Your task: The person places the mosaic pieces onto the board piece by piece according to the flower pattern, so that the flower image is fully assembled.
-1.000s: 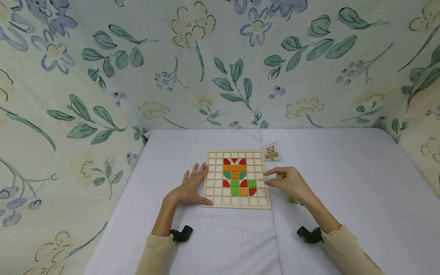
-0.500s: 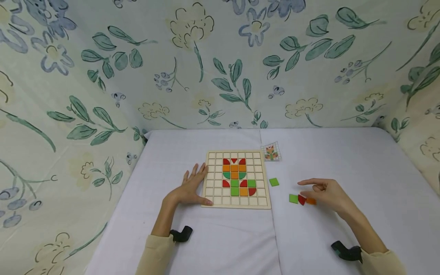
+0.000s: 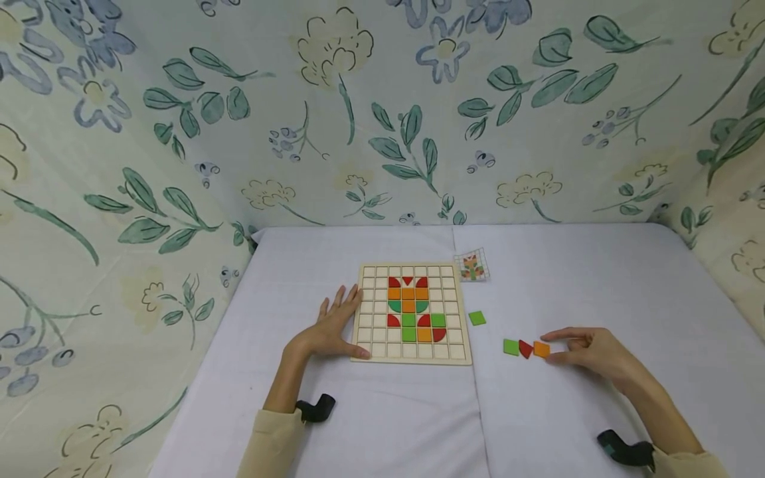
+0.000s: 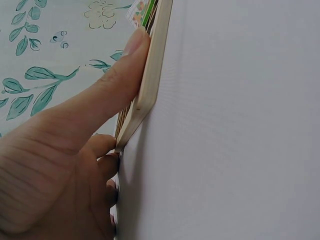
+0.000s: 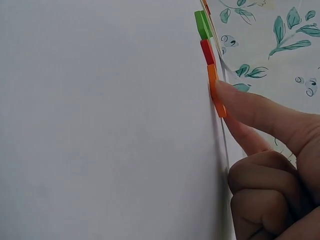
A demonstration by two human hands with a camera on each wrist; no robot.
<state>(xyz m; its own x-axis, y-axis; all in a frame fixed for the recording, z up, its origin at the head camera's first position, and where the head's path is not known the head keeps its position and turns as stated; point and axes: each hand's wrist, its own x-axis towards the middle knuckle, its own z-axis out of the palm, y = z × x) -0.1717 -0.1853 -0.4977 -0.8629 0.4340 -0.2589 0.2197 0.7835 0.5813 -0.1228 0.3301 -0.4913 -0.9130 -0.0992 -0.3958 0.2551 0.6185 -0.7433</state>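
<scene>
A wooden grid board [image 3: 376, 346] lies on the table, with red, orange and green tiles set in a flower-like pattern. My left hand [image 3: 325, 333] rests at the board's left side, fingers spread along the edge and thumb [image 4: 127, 65] on the near corner. To the right, my right hand [image 3: 597, 355] pinches an orange square tile [image 3: 541, 349] between thumb and index finger, its other fingers curled. That tile is at the table surface beside a red tile [image 3: 525, 349] with a curved edge and a green square tile [image 3: 510, 346].
Another green square tile [image 3: 477, 318] lies just off the board's right edge. A small pattern card [image 3: 472, 265] sits by the board's far right corner, showing a similar flower on a grid. Floral cloth [image 3: 382, 133] hangs behind the white-covered table [image 3: 574, 279].
My right hand has moved from the board's right edge rightward and nearer to me, uncovering the green tile there, and now grips the orange tile. My left hand has stayed in place.
</scene>
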